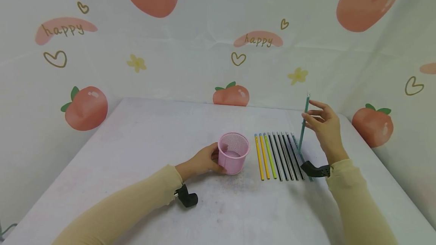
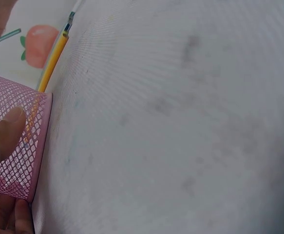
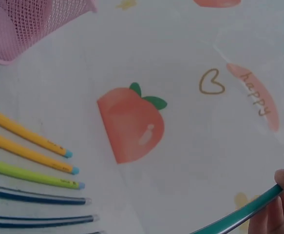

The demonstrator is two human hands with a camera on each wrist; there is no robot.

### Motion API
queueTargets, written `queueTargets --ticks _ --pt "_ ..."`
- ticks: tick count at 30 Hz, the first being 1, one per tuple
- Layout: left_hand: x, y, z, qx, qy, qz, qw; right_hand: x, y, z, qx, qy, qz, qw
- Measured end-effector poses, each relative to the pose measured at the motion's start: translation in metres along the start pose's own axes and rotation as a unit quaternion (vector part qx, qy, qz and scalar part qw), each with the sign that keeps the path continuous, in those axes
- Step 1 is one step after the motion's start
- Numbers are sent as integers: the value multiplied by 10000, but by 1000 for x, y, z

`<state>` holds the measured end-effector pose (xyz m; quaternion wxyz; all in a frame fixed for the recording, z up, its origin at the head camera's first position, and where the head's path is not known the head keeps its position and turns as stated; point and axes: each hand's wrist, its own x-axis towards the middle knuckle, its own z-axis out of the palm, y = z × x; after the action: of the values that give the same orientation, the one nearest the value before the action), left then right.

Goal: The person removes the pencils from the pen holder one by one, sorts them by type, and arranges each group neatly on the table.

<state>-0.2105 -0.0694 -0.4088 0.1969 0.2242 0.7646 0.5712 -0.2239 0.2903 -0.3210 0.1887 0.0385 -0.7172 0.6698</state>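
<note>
A pink mesh pen cup [image 1: 233,153] stands upright on the table, and nothing shows inside it. My left hand [image 1: 205,158] grips its left side, the thumb [image 2: 8,134] lying against the mesh in the left wrist view. On the right, my right hand [image 1: 323,127] pinches a teal pencil [image 1: 304,122] between thumb and fingers. That pencil is nearly upright, its lower end close over the row of pencils. Side by side lie two yellow pencils [image 1: 259,158], a green pencil [image 1: 270,157], several dark pencils [image 1: 284,158] and another teal pencil [image 1: 308,171] at the right end.
The white table [image 1: 163,124] meets a printed backdrop [image 1: 190,48] with peaches, hearts and flowers at its back edge. A black wrist camera [image 1: 186,196] sits below my left sleeve, another camera [image 1: 315,170] by my right sleeve, over the row's right end.
</note>
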Motion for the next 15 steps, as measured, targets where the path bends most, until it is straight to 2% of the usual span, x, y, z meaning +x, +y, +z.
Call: queueTargets --ticks 4,9,15 --pt "0 -1 0 41 22 -28 10000 0 7 -11 -774 -62 249 9967" --pt "0 -1 1 60 52 -12 10000 -1 11 -23 -1786 -223 500 9824" --pt "1 -1 1 146 62 -1 9999 -2 19 -33 -2401 -656 874 9646"
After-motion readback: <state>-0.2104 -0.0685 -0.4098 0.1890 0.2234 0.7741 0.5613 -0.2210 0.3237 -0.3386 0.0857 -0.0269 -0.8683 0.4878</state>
